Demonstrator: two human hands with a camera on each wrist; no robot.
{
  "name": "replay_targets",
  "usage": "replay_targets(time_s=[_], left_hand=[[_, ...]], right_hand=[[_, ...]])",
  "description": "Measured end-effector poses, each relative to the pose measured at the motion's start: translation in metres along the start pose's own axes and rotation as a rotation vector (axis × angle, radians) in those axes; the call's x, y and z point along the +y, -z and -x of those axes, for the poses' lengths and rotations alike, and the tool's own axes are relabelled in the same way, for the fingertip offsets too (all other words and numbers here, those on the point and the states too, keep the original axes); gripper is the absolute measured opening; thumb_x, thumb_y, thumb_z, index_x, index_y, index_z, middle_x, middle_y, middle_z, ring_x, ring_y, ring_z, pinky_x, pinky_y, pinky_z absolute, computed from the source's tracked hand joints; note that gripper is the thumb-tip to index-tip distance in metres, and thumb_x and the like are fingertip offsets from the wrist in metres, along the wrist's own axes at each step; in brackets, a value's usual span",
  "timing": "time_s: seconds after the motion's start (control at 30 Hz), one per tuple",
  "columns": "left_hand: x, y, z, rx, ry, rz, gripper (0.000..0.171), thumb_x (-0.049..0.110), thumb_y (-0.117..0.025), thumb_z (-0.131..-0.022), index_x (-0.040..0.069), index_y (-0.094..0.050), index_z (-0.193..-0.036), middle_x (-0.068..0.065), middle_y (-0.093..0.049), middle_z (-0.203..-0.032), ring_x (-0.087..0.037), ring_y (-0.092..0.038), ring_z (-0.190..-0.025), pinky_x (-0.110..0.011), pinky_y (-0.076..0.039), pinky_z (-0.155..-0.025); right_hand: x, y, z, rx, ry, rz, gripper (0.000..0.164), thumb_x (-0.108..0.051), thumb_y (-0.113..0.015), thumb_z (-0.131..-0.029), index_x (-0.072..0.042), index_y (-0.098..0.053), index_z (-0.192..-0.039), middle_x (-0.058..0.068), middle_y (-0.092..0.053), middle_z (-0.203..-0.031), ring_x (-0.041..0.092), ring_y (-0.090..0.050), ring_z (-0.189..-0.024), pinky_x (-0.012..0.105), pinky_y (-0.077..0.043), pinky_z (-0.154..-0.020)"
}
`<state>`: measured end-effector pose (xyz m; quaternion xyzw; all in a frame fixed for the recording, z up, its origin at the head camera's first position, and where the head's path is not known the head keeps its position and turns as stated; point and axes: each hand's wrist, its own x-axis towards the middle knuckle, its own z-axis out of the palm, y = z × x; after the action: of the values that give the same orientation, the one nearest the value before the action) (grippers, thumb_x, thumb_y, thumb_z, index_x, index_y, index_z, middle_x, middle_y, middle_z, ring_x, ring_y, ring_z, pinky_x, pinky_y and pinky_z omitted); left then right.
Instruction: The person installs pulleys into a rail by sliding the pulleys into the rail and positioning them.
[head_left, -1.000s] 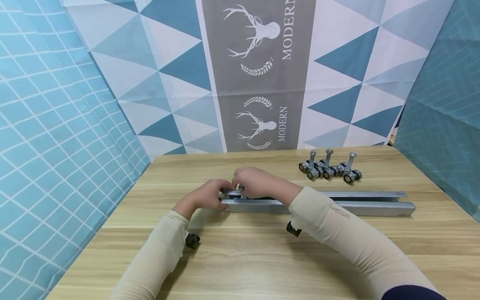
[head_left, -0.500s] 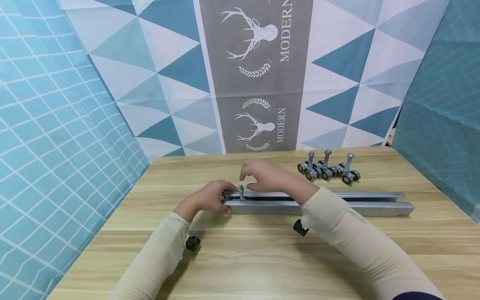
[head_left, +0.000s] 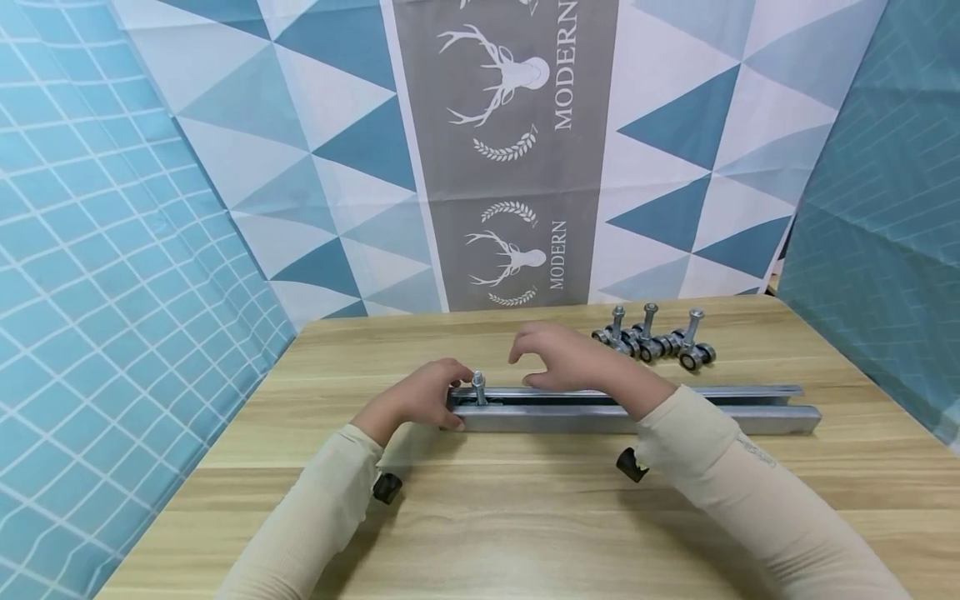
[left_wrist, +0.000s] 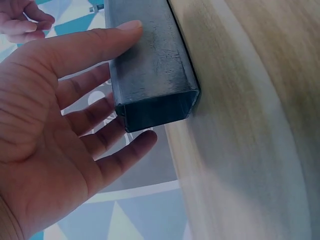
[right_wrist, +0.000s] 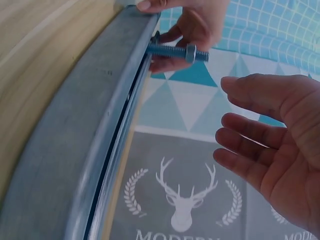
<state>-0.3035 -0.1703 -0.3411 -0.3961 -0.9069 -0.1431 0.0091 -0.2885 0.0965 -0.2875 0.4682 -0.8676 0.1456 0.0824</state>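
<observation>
Three rollers [head_left: 651, 347] sit beyond rail [head_left: 551, 420] on surface [head_left: 495, 517], toward right; patterned cloth [head_left: 517, 179] behind. Upright in rail, bolt [head_left: 478, 390] stands between your hands. Your left grip [head_left: 426, 398] clamps rail's left end, thumb on near wall. Your right grip [head_left: 566, 360] hangs apart from rail, thumb and fingers parted.

Clearances about the metal rail [head_left: 570, 420]. Open air separates my right hand [head_left: 558, 358] from the upright bolt [head_left: 479, 388], which obstructs passage along the slot beside my left hand [head_left: 431, 393]; this hand blocks the rail's left end. Wheeled trolleys [head_left: 650, 348] obstruct behind, at right. The tabletop [head_left: 510, 500] in front offers room between my forearms.
</observation>
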Motion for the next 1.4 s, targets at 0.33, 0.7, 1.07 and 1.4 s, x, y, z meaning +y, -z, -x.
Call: replay_targets(time_s=[0.33, 0.7, 1.07, 1.4], left_hand=[[0.007, 0.000, -0.001, -0.036, 0.026, -0.122, 0.058, 0.019, -0.090, -0.062, 0.000, -0.067, -0.111, -0.012, -0.061, -0.112, -0.027, -0.058, -0.102, -0.040, -0.047, -0.091], [0.011, 0.004, -0.004, -0.076, 0.035, -0.143, 0.059, 0.019, -0.090, -0.063, 0.000, -0.065, -0.113, -0.011, -0.062, -0.109, -0.024, -0.058, -0.097, -0.039, -0.047, -0.086], [0.008, 0.004, -0.010, -0.112, 0.050, -0.142, 0.056, 0.017, -0.090, -0.062, 0.000, -0.065, -0.109, -0.012, -0.063, -0.105, -0.023, -0.058, -0.090, -0.038, -0.049, -0.082], [0.009, 0.005, -0.015, -0.130, 0.060, -0.117, 0.048, 0.015, -0.091, -0.059, 0.003, -0.066, -0.099, -0.004, -0.064, -0.095, -0.018, -0.058, -0.085, -0.036, -0.049, -0.080]], right_hand=[[0.014, 0.016, 0.024, 0.001, -0.121, -0.025, 0.037, -0.011, -0.077, -0.081, -0.006, -0.066, -0.116, 0.010, -0.059, -0.123, 0.030, -0.055, -0.116, 0.044, -0.046, -0.095], [0.038, 0.029, 0.047, 0.067, -0.144, 0.065, 0.036, -0.008, -0.079, -0.079, -0.003, -0.067, -0.113, 0.014, -0.059, -0.118, 0.033, -0.056, -0.110, 0.048, -0.047, -0.090], [0.061, 0.041, 0.068, 0.075, -0.278, 0.069, 0.040, -0.008, -0.077, -0.081, 0.000, -0.065, -0.118, 0.019, -0.057, -0.123, 0.039, -0.052, -0.116, 0.053, -0.043, -0.095], [0.078, 0.051, 0.078, 0.062, -0.355, 0.079, 0.043, -0.009, -0.076, -0.081, 0.001, -0.063, -0.121, 0.022, -0.056, -0.124, 0.042, -0.050, -0.116, 0.057, -0.041, -0.095]])
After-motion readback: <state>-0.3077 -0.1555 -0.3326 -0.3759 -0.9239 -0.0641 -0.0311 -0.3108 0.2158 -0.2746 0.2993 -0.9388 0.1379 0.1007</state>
